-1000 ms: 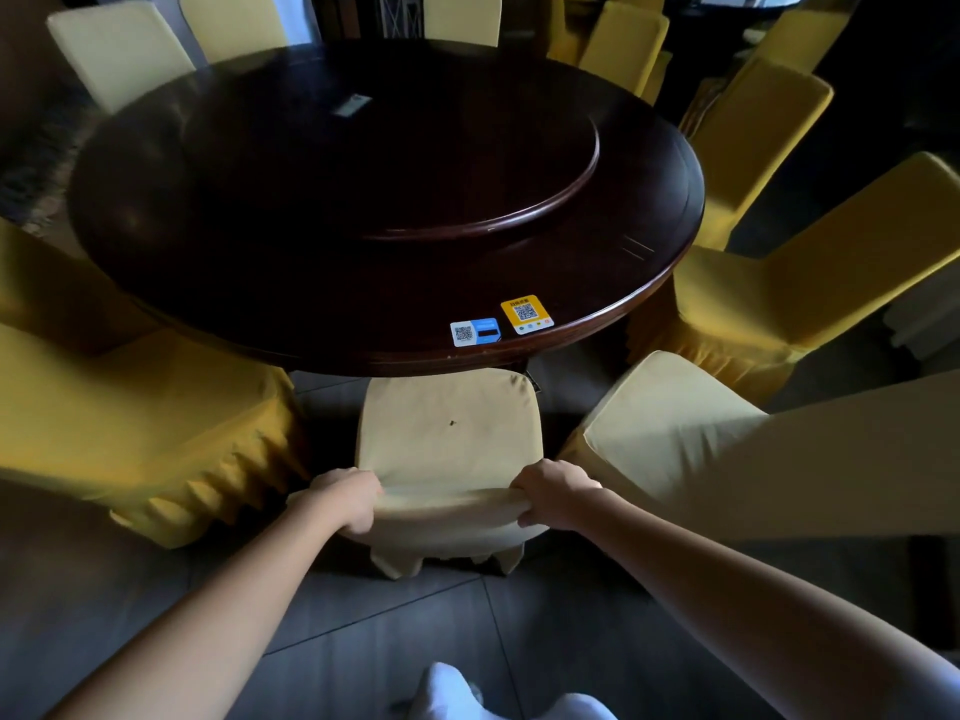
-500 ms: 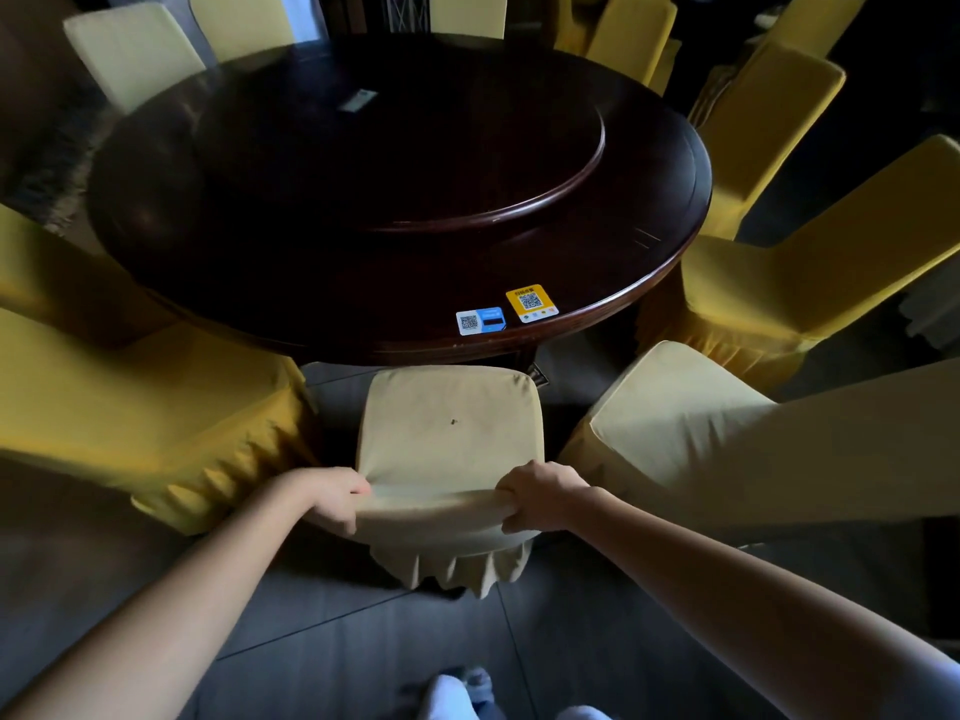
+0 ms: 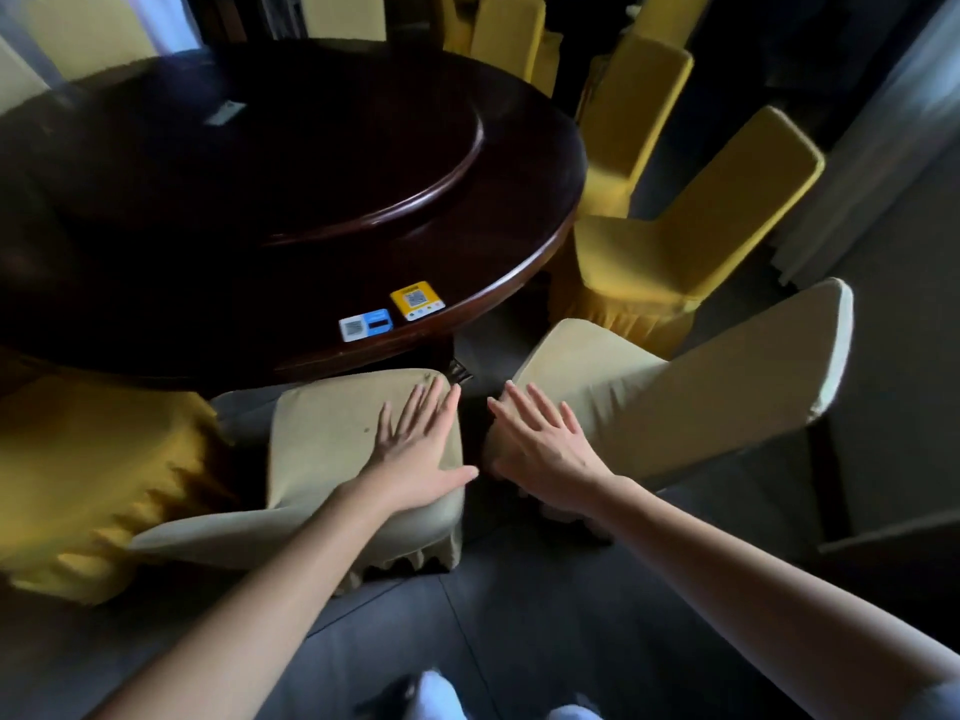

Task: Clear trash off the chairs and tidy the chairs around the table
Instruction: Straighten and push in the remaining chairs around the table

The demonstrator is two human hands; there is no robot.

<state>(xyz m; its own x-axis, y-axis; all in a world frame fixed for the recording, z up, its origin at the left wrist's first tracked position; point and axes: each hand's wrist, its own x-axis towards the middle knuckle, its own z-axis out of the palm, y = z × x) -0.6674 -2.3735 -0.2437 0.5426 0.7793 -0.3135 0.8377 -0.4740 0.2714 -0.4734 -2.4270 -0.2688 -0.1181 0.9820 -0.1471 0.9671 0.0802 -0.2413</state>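
A pale cream-covered chair [image 3: 332, 449] stands pushed up to the dark round table [image 3: 218, 241], its seat partly under the rim. My left hand [image 3: 415, 449] hovers open over the right side of that seat, fingers spread. My right hand [image 3: 540, 444] is open too, over the near left corner of a second cream chair [image 3: 691, 407] that stands turned at an angle to the right. Neither hand holds anything. A small dark speck lies on the first chair's seat.
A yellow chair [image 3: 88, 475] stands at the left, two more yellow chairs [image 3: 691, 236] at the right. Two QR-code stickers [image 3: 389, 311] sit near the table's edge. A raised turntable [image 3: 363, 163] fills the table's middle. Grey tiled floor lies below.
Both hands have let go of the cream chair's backrest and opened. They have swung right, and the view has turned right with them; the chair sits closer to the table.
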